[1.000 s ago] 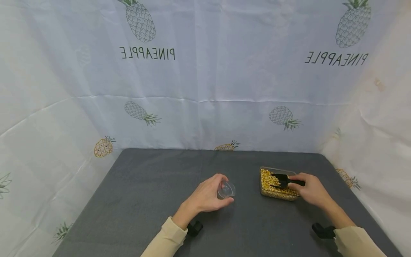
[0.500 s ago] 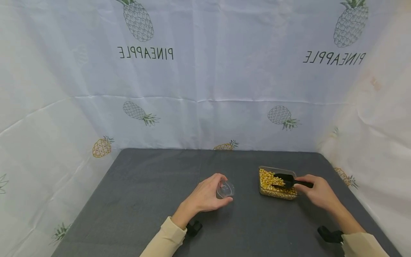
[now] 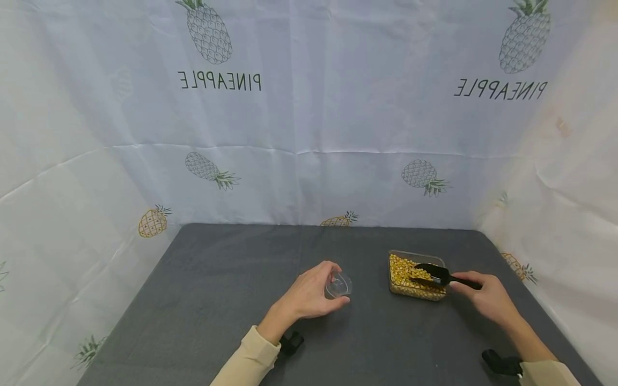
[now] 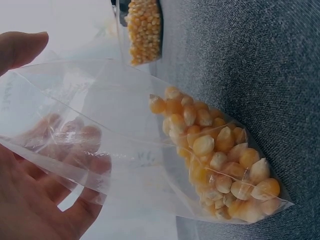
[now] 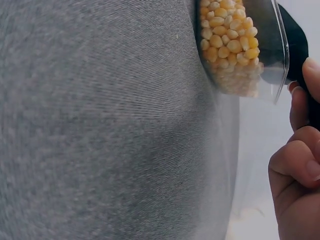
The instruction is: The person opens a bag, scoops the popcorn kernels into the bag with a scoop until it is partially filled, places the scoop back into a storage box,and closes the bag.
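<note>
My left hand (image 3: 311,292) curves round the mouth of a clear plastic bag (image 3: 339,285) standing on the table. In the left wrist view, corn kernels (image 4: 220,165) fill the bag's lower part; the fingers (image 4: 80,142) show through its film, and the thumb is at the opposite side. To the right, a clear rectangular container (image 3: 417,253) holds more corn kernels (image 3: 402,271). My right hand (image 3: 487,297) grips the handle of a black scoop (image 3: 436,274) between thumb and fingers. The scoop's blade is over the container's kernels and carries some corn.
The grey cloth-covered table (image 3: 232,284) stretches around both hands. White pineapple-print curtains (image 3: 299,187) close in the back and sides. A black wrist mount (image 3: 292,343) sits under the left wrist and another (image 3: 499,363) by the right one.
My right hand has drawn the scoop to the right across the container, its blade now higher and nearer the right rim. The left hand and the bag have stayed in place.
</note>
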Demonstrator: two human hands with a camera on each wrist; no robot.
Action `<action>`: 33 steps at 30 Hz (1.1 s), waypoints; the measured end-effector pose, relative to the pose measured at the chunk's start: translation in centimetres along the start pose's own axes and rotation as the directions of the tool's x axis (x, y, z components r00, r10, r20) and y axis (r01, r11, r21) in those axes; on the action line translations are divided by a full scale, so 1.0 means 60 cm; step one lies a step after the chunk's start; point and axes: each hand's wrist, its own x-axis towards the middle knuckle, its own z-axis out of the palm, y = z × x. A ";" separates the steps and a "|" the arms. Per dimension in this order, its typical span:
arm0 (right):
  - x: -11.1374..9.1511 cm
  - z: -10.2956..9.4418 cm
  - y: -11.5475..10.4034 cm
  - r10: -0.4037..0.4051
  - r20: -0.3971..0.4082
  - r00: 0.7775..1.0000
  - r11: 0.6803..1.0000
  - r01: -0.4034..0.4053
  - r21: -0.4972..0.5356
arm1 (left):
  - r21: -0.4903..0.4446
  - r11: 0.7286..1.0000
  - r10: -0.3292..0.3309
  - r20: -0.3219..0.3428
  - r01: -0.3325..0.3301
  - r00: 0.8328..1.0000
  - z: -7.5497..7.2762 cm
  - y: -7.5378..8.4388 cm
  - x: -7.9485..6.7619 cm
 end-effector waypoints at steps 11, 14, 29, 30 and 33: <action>-0.006 -0.003 -0.003 0.003 -0.007 1.000 0.998 -0.003 0.066 | 0.001 1.000 -0.001 -0.001 0.001 1.000 0.003 -0.002 0.001; -0.007 -0.003 -0.011 0.000 -0.012 1.000 0.997 0.001 0.074 | 0.000 1.000 -0.001 -0.004 0.001 1.000 0.003 -0.002 0.000; -0.004 0.001 -0.058 -0.111 -0.071 0.991 0.993 0.113 0.032 | -0.003 1.000 0.001 0.002 -0.001 1.000 0.004 -0.001 0.000; -0.004 0.001 -0.062 -0.117 -0.071 0.991 0.992 0.120 0.034 | -0.003 1.000 0.001 0.003 -0.001 1.000 0.004 -0.001 0.000; -0.004 0.002 -0.074 -0.137 -0.075 0.988 0.989 0.140 0.038 | 0.001 1.000 0.001 0.005 -0.001 1.000 0.003 -0.001 -0.001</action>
